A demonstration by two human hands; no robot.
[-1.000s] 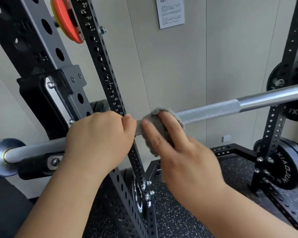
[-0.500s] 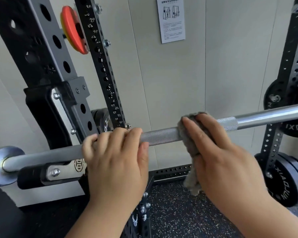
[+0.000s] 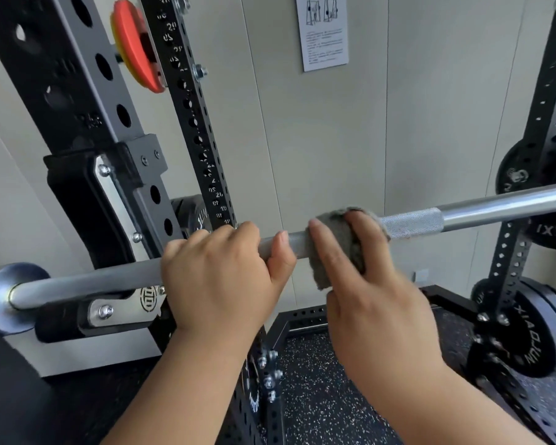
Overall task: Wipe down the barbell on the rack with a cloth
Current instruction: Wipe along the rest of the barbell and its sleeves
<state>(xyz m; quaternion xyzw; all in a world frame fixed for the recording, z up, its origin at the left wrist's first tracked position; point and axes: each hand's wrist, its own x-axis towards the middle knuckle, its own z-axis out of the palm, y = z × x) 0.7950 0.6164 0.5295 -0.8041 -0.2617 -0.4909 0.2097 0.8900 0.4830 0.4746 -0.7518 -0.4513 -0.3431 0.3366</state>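
Cloth [image 3: 336, 244] slid back — toward left hand [image 3: 220, 279]

The barbell [image 3: 77, 284] runs out of the picture at its right end, and the frame's edge clips the collar at its left end. Part of its shaft is hidden under the gripping left hand [image 3: 219, 284], whose fingertips curl out of sight behind the bar. More of it lies beneath the cloth [image 3: 334, 245] held by the right hand [image 3: 376, 303], whose thumb cannot be seen. Above the barbell, the wall notice [image 3: 325, 40] loses its top to the frame, and its print is too small to read. Below the barbell's right end, a rack upright [image 3: 541, 139] partly covers a black weight plate [image 3: 533, 342].
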